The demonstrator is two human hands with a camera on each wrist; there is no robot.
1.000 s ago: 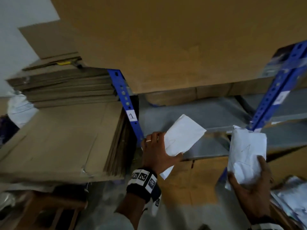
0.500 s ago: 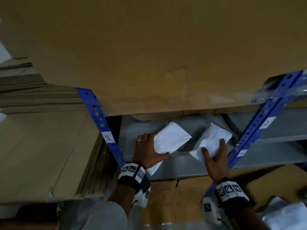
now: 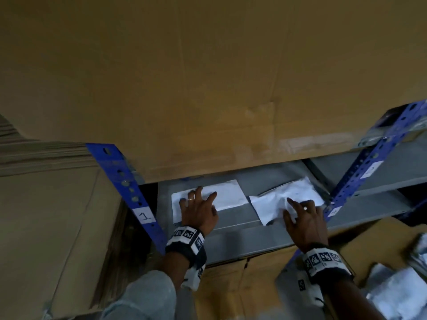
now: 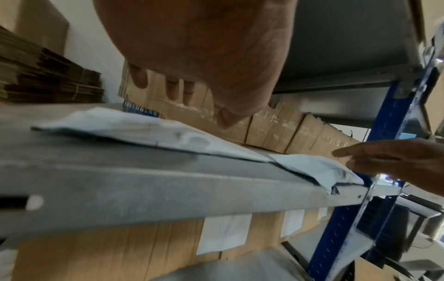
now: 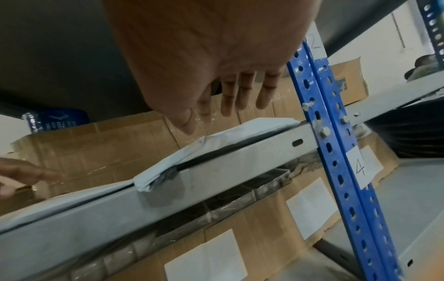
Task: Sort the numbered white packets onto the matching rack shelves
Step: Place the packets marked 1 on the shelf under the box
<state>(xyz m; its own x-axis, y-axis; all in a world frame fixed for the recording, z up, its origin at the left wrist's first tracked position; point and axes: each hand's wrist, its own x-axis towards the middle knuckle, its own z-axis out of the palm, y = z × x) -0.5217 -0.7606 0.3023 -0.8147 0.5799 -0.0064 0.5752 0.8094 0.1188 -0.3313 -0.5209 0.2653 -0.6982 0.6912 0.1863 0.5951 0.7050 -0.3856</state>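
Packets (image 3: 227, 195) (image 3: 275, 199) lie flat on the grey shelf (image 3: 240, 229) beneath our spread fingers (image 3: 211, 197), left hand (image 3: 199, 211) and right hand (image 3: 305, 224) gripping nothing.

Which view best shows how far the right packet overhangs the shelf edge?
The right wrist view: the right packet shows edge-on, its corner drooping over the shelf lip. The left wrist view shows that corner smaller, farther off. The head view shows its top face, partly behind the right hand.
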